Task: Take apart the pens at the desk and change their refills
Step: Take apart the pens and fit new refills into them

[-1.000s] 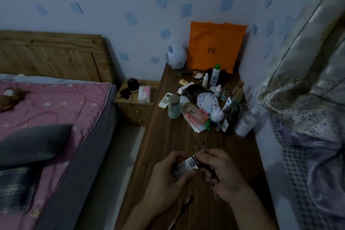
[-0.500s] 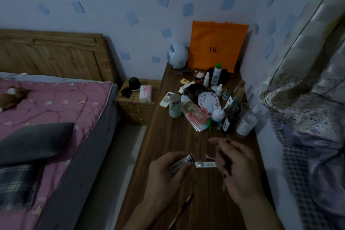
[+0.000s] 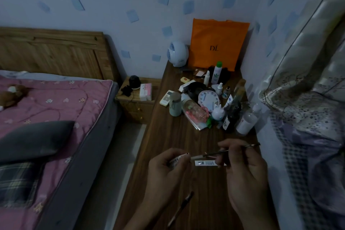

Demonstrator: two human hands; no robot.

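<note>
Above the near end of the wooden desk (image 3: pixel 179 136), my left hand (image 3: pixel 168 172) grips a short pen barrel piece with a white label (image 3: pixel 177 159). My right hand (image 3: pixel 244 170) pinches a thin dark refill (image 3: pixel 233 150) that runs level, its tip pointing left toward the barrel. The same hand also holds a white labelled pen part (image 3: pixel 207 163) just below the refill. Another dark pen (image 3: pixel 182 209) lies on the desk between my forearms. The two hands are a short gap apart.
The far half of the desk is crowded with bottles (image 3: pixel 246 120), a small clock (image 3: pixel 208 100), a cup (image 3: pixel 175 104), a round white fan (image 3: pixel 177 54) and an orange bag (image 3: pixel 217 43). A bed with a pink quilt (image 3: pixel 56 106) lies left, bedding (image 3: pixel 308 108) right.
My hands were joined on the pen a second ago. They have drawn apart, and the right hand has pulled the refill and a white part out to the right.
</note>
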